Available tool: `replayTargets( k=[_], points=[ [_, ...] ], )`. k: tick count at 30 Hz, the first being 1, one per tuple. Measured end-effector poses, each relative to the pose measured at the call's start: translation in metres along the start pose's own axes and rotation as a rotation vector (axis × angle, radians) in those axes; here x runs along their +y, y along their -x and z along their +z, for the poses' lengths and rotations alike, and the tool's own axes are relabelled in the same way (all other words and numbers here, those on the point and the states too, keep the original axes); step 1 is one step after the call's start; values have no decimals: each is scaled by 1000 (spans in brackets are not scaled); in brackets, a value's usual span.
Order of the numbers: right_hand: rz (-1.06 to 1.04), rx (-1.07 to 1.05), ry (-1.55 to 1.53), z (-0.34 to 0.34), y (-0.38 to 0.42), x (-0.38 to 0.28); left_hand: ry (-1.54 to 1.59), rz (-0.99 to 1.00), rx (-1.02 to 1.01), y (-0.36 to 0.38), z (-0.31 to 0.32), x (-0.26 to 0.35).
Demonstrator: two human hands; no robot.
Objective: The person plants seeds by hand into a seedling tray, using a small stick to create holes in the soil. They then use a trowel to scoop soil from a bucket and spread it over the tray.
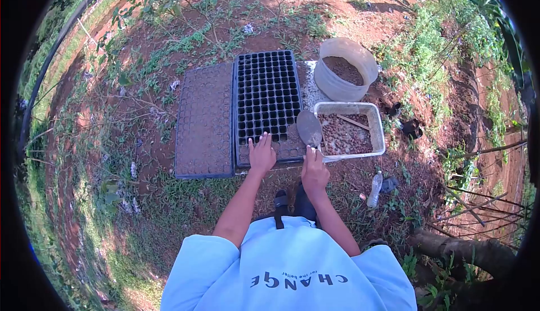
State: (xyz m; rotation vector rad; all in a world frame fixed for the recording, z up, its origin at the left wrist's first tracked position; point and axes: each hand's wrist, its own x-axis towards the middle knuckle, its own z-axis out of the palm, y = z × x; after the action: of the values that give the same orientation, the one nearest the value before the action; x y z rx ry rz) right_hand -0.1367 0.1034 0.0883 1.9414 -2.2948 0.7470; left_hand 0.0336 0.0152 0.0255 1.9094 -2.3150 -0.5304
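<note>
A black seedling tray [269,94] lies in front of me. Most of its cells hold no soil, while the nearest rows are filled with brown soil. My left hand [262,154] rests on those near rows with its fingers stretched out. My right hand [315,173] is closed round the handle of a trowel [309,128]. The trowel's rounded blade is over the tray's right edge, beside a white plastic basket [379,133]. Reddish-brown seeds or beans [343,136] and a flat wooden stick [353,122] lie in the basket.
A second tray [205,119], covered with soil, lies to the left. Behind the basket stands a round translucent tub [343,88] with soil inside. A clear plastic bottle [374,190] is on the grass at right. A thick log [461,249] lies at lower right.
</note>
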Motion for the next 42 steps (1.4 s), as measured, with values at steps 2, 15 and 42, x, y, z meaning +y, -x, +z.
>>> replayTargets(
  k=[2,15,42],
  points=[
    [-17,-65,76,10,-1,-1,-12,4,18,0,6,-1],
    [163,-63,-131,11,-5,-18,19,41,38,-2,3,-10],
    [239,-67,-285,30,2,-15,55,44,35,-5,-3,-12]
  ],
)
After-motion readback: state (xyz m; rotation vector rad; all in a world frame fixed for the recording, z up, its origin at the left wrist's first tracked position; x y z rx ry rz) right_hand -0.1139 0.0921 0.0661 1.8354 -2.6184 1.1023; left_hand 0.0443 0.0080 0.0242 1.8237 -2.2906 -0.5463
